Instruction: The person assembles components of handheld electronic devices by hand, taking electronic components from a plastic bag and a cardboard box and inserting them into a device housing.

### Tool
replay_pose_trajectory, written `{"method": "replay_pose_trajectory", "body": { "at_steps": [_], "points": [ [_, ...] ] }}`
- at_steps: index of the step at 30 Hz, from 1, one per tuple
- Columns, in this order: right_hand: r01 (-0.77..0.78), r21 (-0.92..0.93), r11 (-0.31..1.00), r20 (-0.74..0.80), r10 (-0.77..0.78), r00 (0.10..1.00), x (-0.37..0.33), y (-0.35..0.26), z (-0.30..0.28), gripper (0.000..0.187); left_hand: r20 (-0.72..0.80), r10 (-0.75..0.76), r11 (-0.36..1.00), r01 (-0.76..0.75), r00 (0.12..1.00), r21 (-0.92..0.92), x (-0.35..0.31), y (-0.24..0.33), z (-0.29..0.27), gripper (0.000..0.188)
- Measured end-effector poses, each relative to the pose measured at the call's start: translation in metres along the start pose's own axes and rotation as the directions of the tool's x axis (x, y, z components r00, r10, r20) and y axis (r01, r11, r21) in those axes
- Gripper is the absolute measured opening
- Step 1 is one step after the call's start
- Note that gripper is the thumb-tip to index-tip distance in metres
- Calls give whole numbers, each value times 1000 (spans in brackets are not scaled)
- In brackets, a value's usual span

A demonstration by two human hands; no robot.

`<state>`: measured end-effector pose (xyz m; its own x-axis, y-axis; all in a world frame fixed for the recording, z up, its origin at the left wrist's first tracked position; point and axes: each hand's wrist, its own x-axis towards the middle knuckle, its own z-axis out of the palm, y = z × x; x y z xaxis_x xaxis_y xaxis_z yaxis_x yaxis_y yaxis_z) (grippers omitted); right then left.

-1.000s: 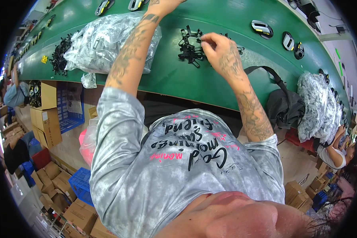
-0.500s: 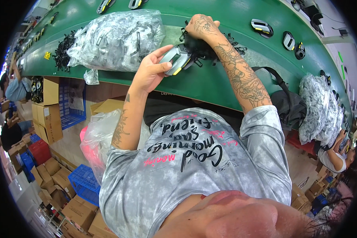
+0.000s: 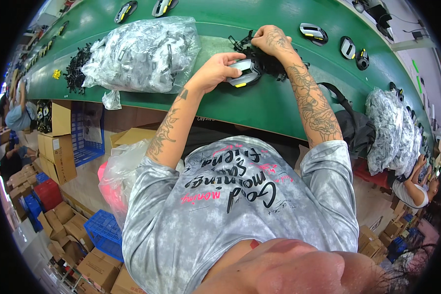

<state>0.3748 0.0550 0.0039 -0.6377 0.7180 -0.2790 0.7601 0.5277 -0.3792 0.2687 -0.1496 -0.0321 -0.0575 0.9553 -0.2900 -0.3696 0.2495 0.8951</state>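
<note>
My left hand point(image 3: 211, 74) grips a grey-and-black oval plastic part with a yellow accent point(image 3: 252, 77), its thumb on the top face. The part is low over the green table point(image 3: 245, 109), beside a heap of small black plastic clips point(image 3: 273, 68). Above that heap, at its far side, my right hand point(image 3: 273, 39) has its fingers bent together and pointing down. Whatever lies between those fingertips is hidden from view. Some black clips stick out just left of the right hand.
A clear bag of parts point(image 3: 142, 56) lies to the left, beside loose black clips point(image 3: 76, 68). Similar oval parts point(image 3: 313, 33) stand along the far side. A black bag point(image 3: 350, 127) and more plastic-wrapped parts point(image 3: 392, 130) sit at the right. Co-workers are at both sides.
My left hand has moved right with the oval part, which now lies more level and closer to the clips. My right hand has shifted right and slightly nearer.
</note>
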Motion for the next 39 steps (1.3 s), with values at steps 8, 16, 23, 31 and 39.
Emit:
{"method": "replay_pose_trajectory", "body": {
  "at_steps": [8,16,23,31,39],
  "points": [
    [317,313,895,-472,-143,870,-5,49,-23,17,-45,150,981,-154,988,-120,-31,18,8,58],
    [441,809,388,-400,-187,897,-110,49,-40,18,-131,49,900,-100,990,-424,-70,-13,29,54],
    [88,996,-4,-86,-239,967,-174,59,-8,30,25,107,849,-79,994,-522,-36,-48,63,59],
    [127,816,564,-153,-1,988,-185,60,36,43,-32,33,934,-42,999,-356,-32,-64,64,61],
    [211,566,797,-342,-6,940,-195,39,37,35,-48,40,943,-54,998,-329,-34,-64,68,62]
  ]
}}
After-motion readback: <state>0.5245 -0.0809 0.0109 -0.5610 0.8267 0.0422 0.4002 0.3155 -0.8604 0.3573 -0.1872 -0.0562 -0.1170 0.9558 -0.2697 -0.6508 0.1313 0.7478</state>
